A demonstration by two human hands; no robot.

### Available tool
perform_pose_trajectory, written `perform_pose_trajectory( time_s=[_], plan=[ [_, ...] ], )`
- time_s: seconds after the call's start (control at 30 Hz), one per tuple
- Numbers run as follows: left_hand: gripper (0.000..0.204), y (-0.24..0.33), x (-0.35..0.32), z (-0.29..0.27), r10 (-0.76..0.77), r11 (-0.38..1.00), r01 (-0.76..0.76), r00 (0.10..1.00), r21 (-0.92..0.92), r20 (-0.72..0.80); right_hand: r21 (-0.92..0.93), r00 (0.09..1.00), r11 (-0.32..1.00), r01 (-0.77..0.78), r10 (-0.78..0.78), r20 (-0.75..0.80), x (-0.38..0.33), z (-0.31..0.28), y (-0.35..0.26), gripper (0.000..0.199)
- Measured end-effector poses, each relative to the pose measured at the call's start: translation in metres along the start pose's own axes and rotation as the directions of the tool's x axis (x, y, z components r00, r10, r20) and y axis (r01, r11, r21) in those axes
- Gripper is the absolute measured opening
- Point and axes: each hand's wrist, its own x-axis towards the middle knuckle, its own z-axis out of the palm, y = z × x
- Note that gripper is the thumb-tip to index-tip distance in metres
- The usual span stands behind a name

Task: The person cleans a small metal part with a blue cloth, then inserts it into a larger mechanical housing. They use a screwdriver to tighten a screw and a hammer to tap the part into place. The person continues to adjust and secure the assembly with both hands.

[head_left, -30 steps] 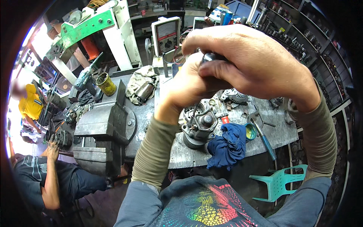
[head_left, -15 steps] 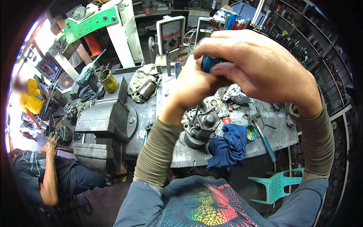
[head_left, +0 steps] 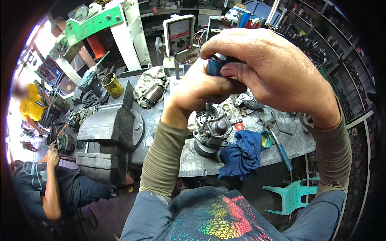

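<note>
Both my hands are raised above the workbench (head_left: 189, 162), closed on one screwdriver with a blue handle (head_left: 216, 67). My left hand (head_left: 197, 86) wraps the handle from the left. My right hand (head_left: 267, 66) curls over the top, its thumb against the handle's side. Under my left hand the thin shaft (head_left: 208, 110) points down at a grey metal motor assembly (head_left: 215, 132) standing upright on the bench; where the tip meets it, I cannot tell. A crumpled blue cloth (head_left: 242, 154) lies right of the assembly, and behind it is a finned metal housing (head_left: 249, 100).
At left stands a large bench vise (head_left: 102, 128), near a yellow tin (head_left: 112, 85), a power drill (head_left: 89, 78) and a rag (head_left: 150, 82). Right of the cloth are a grease tub (head_left: 266, 140) and a blue-handled tool (head_left: 283, 154). A co-worker (head_left: 50, 180) handles parts lower left. A teal chair (head_left: 289, 195) stands below.
My hands have shifted slightly left, and more of the blue handle shows between them. The screwdriver's shaft now shows below my left hand. The whole view has moved a little.
</note>
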Motion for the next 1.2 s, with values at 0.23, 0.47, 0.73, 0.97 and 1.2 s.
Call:
perform_pose_trajectory(
  time_s=[0.23,0.47,0.73,0.97,1.2],
  plan=[
    [0.037,-0.016,-0.002,0.056,0.493,0.863,-0.376,0.773,0.337,-0.399,-0.235,0.981,0.953,-0.191,0.179,-0.068,-0.002,0.002,-0.011,0.038],
    [0.017,0.008,0.003,0.008,-0.072,0.997,0.07,0.994,-0.023,-0.087,-0.043,0.996,0.995,-0.086,0.086,0.004,-0.004,0.002,-0.004,0.028],
    [0.047,-0.024,-0.002,0.054,0.724,0.649,-0.452,0.612,0.612,-0.317,0.061,0.985,0.983,-0.173,0.174,-0.009,-0.018,0.007,0.004,0.033],
    [0.042,0.003,0.005,0.032,0.302,0.948,-0.285,0.946,0.139,-0.12,0.58,0.611,0.546,-0.604,0.785,-0.103,-0.097,0.116,-0.047,0.05],
    [0.026,0.02,0.004,0.049,0.49,0.781,-0.3,0.839,0.548,-0.238,0.492,0.73,0.681,-0.543,0.672,-0.124,-0.139,0.21,-0.064,0.088]
  ],
)
